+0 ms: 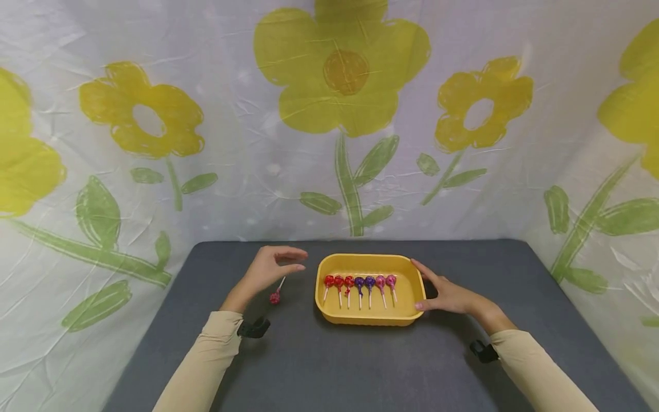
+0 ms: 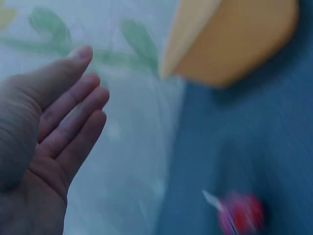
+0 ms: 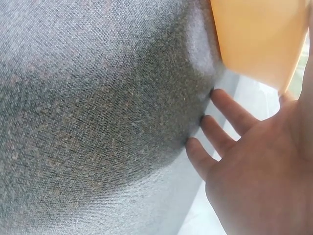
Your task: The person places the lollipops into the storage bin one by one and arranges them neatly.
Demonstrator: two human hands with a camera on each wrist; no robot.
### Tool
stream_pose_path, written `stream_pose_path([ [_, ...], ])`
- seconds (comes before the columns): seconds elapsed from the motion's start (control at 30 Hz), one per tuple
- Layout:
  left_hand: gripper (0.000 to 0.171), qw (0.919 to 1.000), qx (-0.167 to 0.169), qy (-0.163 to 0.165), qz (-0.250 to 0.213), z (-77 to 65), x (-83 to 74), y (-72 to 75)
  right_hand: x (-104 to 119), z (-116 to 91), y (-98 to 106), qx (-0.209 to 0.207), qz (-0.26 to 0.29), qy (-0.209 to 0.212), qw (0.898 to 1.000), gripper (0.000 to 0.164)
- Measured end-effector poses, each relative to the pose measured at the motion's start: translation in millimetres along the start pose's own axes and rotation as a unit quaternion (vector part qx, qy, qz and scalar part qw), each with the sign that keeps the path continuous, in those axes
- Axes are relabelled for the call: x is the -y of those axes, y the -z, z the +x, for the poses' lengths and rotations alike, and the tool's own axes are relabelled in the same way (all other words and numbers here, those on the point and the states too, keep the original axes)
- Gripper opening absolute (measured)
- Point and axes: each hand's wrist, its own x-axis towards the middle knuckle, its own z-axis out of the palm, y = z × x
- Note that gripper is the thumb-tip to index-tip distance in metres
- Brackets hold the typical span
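In the head view a yellow tray (image 1: 370, 317) holds a row of lollipops, sticks towards me: three red (image 1: 338, 281), two purple (image 1: 369, 281) and two pink (image 1: 392, 280). My right hand (image 1: 453, 296) grips the tray's right end, thumb over the near part of the rim and index finger at the far corner. Its other fingers (image 3: 199, 154) spread out beside the tray in the right wrist view. Left of the tray, one pink-red lollipop (image 1: 275, 297) lies on the table. My left hand (image 1: 269, 268) hovers close by it, holding nothing, thumb and fingers apart.
A dark grey cloth-covered table (image 1: 360, 366) lies beneath everything. Behind it and at both sides hangs a pale curtain (image 1: 231, 189) with large yellow flowers. Dark bands (image 1: 253, 328) circle both wrists below beige sleeves.
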Motion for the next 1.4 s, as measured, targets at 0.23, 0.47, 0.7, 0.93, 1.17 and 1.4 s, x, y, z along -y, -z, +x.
stream_pose_path([
  [0.23, 0.035, 0.9987, 0.040, 0.017, 0.026, -34.3, 50.2, 6.3, -1.0, 0.0, -0.4, 0.001, -0.001, -0.002, 1.000, 0.110],
  [0.47, 0.029, 0.9923, 0.045, -0.004, 0.115, -52.4, 69.1, 8.0, 1.1, 0.7, -1.7, 0.005, 0.009, -0.007, 1.000, 0.109],
  [0.7, 0.032, 0.9866, 0.043, 0.003, 0.157, -57.9, 75.8, 10.7, 0.9, 1.0, -2.2, 0.005, 0.017, -0.004, 1.000, 0.108],
  [0.93, 0.037, 0.9877, -0.010, -0.026, 0.154, -61.2, 84.7, 8.7, 0.7, 0.6, -1.2, 0.004, 0.015, 0.002, 1.000, 0.109],
  [1.17, 0.037, 0.9869, -0.046, -0.012, 0.154, -68.5, 88.1, 7.5, 0.1, 3.0, -1.3, 0.004, 0.021, -0.013, 1.000, 0.108],
  [1.4, 0.036, 0.9933, -0.015, -0.021, 0.113, -71.6, 86.6, 6.6, -2.6, 2.4, -2.3, 0.005, 0.017, -0.014, 1.000, 0.108],
])
